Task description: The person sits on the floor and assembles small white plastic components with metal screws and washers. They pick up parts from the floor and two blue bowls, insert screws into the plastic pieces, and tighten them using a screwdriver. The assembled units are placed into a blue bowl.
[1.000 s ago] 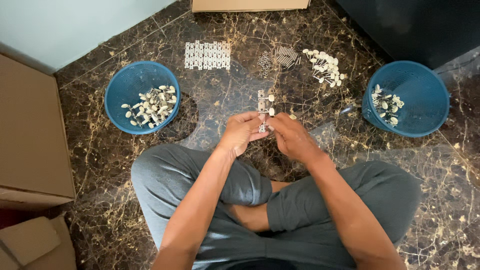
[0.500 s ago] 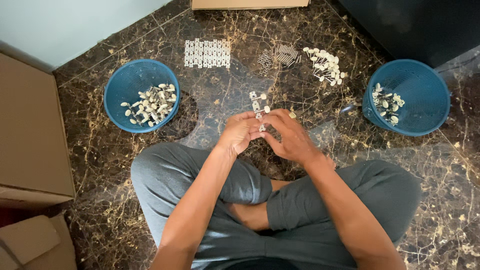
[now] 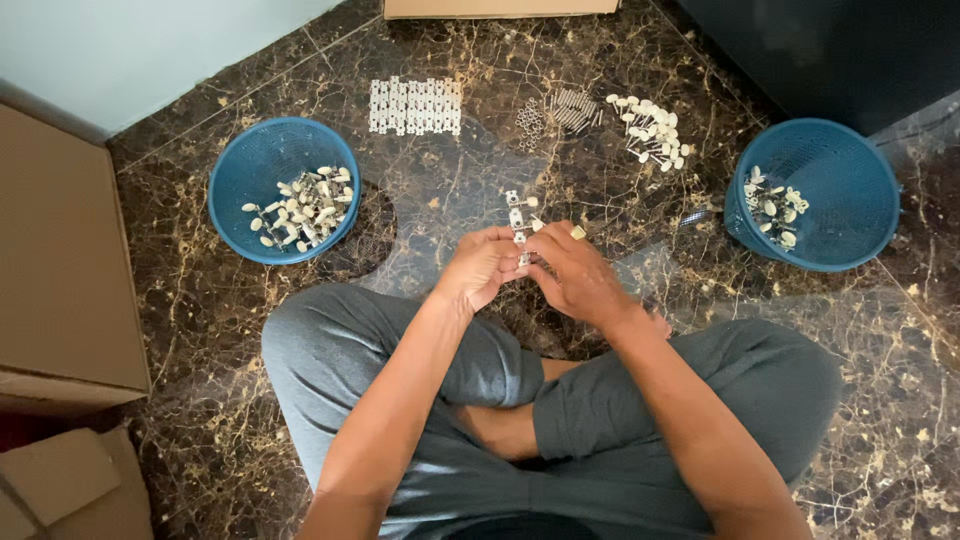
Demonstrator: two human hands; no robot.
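Fingers (image 3: 520,245) of both hands pinched on one metal strip (image 3: 517,215) between two blue baskets (image 3: 283,190).

floor (image 3: 200,330): dark brown marble w/ gold veins
baskets (image 3: 270,150) (image 3: 850,200): blue mesh
knobs (image 3: 650,125): cream
plates (image 3: 415,105): silver
pants (image 3: 340,350): grey
boxes (image 3: 60,260): tan

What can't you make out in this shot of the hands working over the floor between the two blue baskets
Head view, the only one:
- The lower end of the small metal strip with cream knobs: hidden between the left hand and right hand.
- Which fingers pinch the strip: hidden by the hands' backs.
- The small metal bits on the floor: too small to identify.
- The cardboard box: cut off by the left edge.
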